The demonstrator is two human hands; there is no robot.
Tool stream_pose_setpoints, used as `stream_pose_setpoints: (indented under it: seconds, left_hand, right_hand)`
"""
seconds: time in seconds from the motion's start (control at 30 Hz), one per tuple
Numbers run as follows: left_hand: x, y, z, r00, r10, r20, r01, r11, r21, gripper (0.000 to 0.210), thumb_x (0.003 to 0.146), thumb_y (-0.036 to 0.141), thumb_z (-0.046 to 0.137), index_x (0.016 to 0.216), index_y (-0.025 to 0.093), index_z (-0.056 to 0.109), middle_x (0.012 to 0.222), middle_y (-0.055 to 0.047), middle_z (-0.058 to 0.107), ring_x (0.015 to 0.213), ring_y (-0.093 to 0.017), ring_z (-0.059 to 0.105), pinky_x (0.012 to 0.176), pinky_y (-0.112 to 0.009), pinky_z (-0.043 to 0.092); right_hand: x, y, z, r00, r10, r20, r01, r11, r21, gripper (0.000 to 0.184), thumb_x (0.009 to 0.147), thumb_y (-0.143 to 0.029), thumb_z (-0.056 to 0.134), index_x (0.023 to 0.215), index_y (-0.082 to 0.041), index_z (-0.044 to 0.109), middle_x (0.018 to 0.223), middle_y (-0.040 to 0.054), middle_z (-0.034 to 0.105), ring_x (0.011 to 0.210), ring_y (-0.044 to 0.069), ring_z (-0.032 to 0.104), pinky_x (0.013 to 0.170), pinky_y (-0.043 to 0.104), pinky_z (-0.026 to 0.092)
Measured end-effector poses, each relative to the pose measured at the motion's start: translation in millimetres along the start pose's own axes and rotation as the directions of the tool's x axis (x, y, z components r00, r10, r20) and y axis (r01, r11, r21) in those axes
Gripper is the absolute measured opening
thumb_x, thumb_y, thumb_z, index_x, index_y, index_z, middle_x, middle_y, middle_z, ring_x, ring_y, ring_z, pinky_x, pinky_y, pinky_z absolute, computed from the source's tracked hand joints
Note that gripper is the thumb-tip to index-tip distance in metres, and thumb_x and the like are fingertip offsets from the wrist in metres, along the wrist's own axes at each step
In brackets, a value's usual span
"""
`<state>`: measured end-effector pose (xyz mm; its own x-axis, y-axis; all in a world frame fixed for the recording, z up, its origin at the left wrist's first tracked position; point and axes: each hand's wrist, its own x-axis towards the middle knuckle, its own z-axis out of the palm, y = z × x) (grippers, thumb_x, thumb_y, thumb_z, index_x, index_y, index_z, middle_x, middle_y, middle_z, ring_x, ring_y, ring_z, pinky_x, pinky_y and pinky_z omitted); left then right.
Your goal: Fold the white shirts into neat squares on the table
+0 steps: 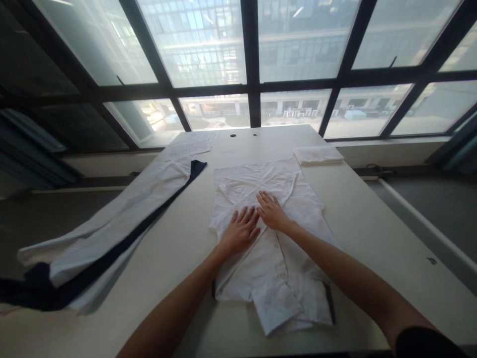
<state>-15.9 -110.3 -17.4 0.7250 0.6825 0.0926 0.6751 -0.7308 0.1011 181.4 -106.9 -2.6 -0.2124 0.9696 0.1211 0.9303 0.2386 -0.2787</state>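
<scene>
A white buttoned garment, which looks like a shirt (246, 186), lies spread on the white table (372, 233). Small buttons run down its middle, below my hands. Part of it is folded over, and one short sleeve hangs toward the near edge. My left hand (240, 231) rests flat on the cloth with its fingers stretched out. Just to the right and a little farther off, my right hand (273, 211) also presses flat on the cloth, fingers extended. The two hands nearly touch at the fingertips. Dark edges of something show from under the garment near its lower corners.
Long white and dark navy garments (122, 219) lie along the table's left side and hang over its edge. A folded white cloth (318, 154) sits at the far right, with thin white cloth or paper (190, 145) at the far left. Large windows (294, 44) stand behind.
</scene>
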Motion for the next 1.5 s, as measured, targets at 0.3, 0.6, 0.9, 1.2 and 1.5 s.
stream_pose_setpoints:
  seconds: [0.3,0.6,0.9,1.2,1.5]
  left_hand:
    - [-1,0,-2.6,1.000,-0.012,0.008,0.013,1.000,-0.023,0.059,0.105,0.053,0.032,0.160,0.030,0.031,0.167,-0.004,0.025,0.155,-0.028,0.017,0.125,-0.053,0.016]
    - [-1,2,-4.6,1.000,-0.022,0.022,0.022,1.000,-0.015,0.059,0.106,0.051,0.033,0.160,0.028,0.031,0.168,-0.004,0.022,0.156,-0.029,0.016,0.125,-0.053,0.018]
    - [1,1,-4.0,0.999,-0.037,0.014,0.037,0.999,-0.009,0.056,0.106,0.048,0.033,0.159,0.029,0.033,0.168,-0.001,0.023,0.156,-0.026,0.017,0.125,-0.052,0.019]
    - [5,2,-8.8,0.999,-0.033,0.027,0.033,0.999,0.011,0.056,0.106,0.047,0.031,0.159,0.027,0.035,0.167,-0.002,0.026,0.155,-0.025,0.019,0.125,-0.051,0.020]
    - [9,2,-9.4,1.000,-0.008,0.002,0.008,0.999,0.043,0.057,0.105,0.045,0.029,0.158,0.025,0.037,0.165,-0.005,0.030,0.154,-0.027,0.023,0.123,-0.053,0.023]
  right_hand:
    - [41,115,-8,0.976,0.216,-0.011,-0.215,0.968,-0.129,0.062,0.105,-0.041,0.031,0.159,-0.011,0.030,0.167,0.0140,0.022,0.155,0.027,0.017,0.124,0.052,0.013]
    - [30,113,-14,0.950,0.218,-0.223,-0.264,0.943,-0.202,0.061,0.103,-0.035,0.033,0.160,-0.013,0.029,0.168,0.0133,0.021,0.155,0.026,0.017,0.123,0.051,0.017]
    - [-61,91,-13,0.941,0.312,-0.135,-0.333,0.924,-0.186,0.061,0.104,-0.039,0.032,0.157,-0.010,0.034,0.165,0.0180,0.027,0.154,0.030,0.020,0.121,0.056,0.020]
    - [-81,89,-19,0.931,0.329,-0.158,-0.352,0.925,-0.146,0.057,0.103,-0.036,0.037,0.153,-0.011,0.043,0.162,0.0163,0.036,0.151,0.028,0.029,0.122,0.047,0.021]
    - [-81,89,-27,0.936,0.317,-0.154,-0.332,0.940,-0.080,0.054,0.101,-0.034,0.044,0.150,-0.012,0.047,0.164,0.0166,0.031,0.153,0.029,0.023,0.123,0.049,0.019]
